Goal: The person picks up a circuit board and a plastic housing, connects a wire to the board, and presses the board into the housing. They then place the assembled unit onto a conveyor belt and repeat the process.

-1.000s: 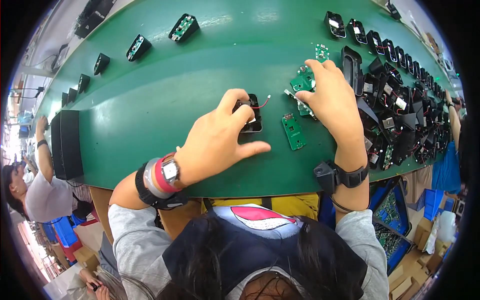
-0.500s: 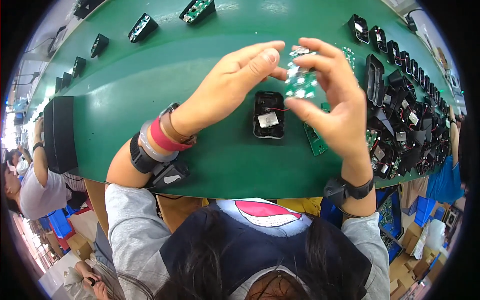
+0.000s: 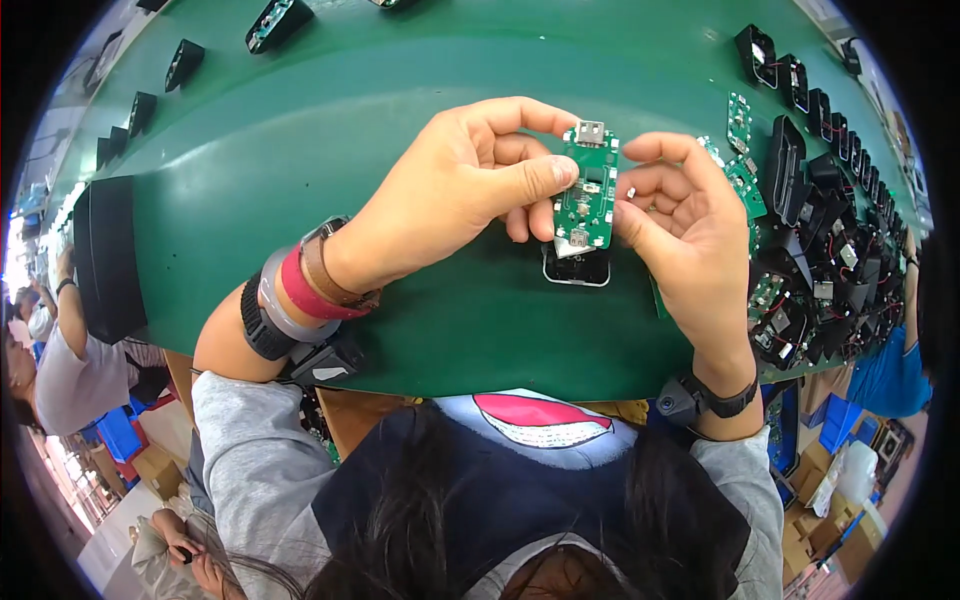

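A green circuit board (image 3: 590,185) with a metal USB socket at its far end is pinched upright between the thumb and fingers of my left hand (image 3: 490,175). My right hand (image 3: 685,215) is close against the board's right edge, thumb and fingers curled in. A small white piece (image 3: 631,192), perhaps a connector, shows between those fingers; its kind is too small to tell. Beneath the board, a black plastic housing (image 3: 592,268) lies on the green table, mostly covered by the board and my left fingers.
More circuit boards (image 3: 742,180) lie beyond my right hand. A heap of black housings with boards and red wires (image 3: 825,270) fills the right side. Rows of housings (image 3: 820,115) run along the far right and far left. A black box (image 3: 112,260) stands at left; co-workers sit at both sides.
My left hand has closed on the circuit board, which my right hand held before. The board has turned its face toward me and come over the housing. My right hand has shifted to its right edge.
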Demonstrator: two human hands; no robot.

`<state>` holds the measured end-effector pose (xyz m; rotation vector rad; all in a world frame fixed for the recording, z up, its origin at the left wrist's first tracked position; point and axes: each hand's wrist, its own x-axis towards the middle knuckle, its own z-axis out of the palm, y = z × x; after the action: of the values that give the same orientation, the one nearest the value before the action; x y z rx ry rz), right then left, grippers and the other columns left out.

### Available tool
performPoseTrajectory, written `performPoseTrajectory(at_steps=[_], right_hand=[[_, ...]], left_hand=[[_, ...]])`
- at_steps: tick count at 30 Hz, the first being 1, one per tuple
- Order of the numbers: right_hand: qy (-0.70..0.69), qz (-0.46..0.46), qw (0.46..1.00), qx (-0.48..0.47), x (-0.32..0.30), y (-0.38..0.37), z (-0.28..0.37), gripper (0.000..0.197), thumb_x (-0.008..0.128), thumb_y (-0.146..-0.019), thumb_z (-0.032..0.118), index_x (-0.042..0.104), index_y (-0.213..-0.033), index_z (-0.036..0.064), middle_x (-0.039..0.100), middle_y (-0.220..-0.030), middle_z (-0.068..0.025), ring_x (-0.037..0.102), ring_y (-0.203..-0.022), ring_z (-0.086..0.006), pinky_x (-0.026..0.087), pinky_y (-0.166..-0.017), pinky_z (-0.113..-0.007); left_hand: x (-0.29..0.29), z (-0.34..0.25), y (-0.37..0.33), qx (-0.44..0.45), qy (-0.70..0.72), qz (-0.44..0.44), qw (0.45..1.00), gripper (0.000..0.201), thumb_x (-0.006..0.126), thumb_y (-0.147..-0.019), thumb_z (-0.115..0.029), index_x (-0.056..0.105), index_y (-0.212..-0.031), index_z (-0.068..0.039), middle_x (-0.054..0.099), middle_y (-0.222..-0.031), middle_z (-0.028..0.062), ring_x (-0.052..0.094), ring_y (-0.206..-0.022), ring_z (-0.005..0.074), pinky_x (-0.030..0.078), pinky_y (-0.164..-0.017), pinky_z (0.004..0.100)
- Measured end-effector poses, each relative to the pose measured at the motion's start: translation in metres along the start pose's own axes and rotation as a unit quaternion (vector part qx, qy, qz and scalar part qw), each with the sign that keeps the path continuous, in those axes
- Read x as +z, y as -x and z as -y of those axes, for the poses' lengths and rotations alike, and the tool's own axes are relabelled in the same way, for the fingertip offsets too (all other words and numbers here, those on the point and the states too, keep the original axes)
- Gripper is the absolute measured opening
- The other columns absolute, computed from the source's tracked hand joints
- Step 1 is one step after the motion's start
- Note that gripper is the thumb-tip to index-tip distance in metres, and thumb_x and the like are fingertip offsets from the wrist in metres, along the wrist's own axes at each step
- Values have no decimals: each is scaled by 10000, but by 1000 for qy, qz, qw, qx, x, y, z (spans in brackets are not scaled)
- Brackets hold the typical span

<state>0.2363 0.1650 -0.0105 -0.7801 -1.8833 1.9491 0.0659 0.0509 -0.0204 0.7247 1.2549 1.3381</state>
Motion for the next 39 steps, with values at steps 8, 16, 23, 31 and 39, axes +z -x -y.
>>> performPoseTrajectory(at_steps=[8,16,23,31,39], right_hand=[[101,23,994,-28,2,0,0,518,620,-843,-77,405,-1311,-18,667,-848,-39,603,-776,-68,455,-702,-174],[216,-33,965,-147,6,4,-2,644,583,-798,-108,381,-1397,13,667,-877,-41,562,-759,-59,457,-689,-181],[223,0,970,-92,3,8,4,236,652,-850,-3,665,-1084,20,532,-849,8,467,-733,-50,399,-622,-172],[103,11,982,-156,7,3,-6,117,687,-825,-28,660,-938,-15,627,-936,-32,541,-781,-63,446,-703,-182],[239,-7,966,-103,4,6,-4,95,650,-840,-48,662,-929,-18,630,-869,-20,572,-764,-68,440,-675,-175]], left_hand=[[-1,-3,-1,-43,-30,36,998,374,623,-924,-159,568,-1244,25,643,-769,7,524,-553,37,421,-502,175],[4,-1,-1,-32,-88,20,995,336,654,-905,-201,598,-1160,11,593,-701,-30,484,-546,14,370,-484,170],[4,1,0,-43,-98,17,994,290,659,-902,-189,553,-1098,-4,548,-667,-45,489,-545,21,370,-485,168],[6,1,0,-50,-132,-5,990,251,636,-900,-157,540,-1063,6,539,-666,-41,496,-549,27,375,-486,169],[8,4,5,-53,-111,-35,992,242,617,-902,-148,537,-1051,25,554,-684,-24,492,-543,33,371,-480,174]])
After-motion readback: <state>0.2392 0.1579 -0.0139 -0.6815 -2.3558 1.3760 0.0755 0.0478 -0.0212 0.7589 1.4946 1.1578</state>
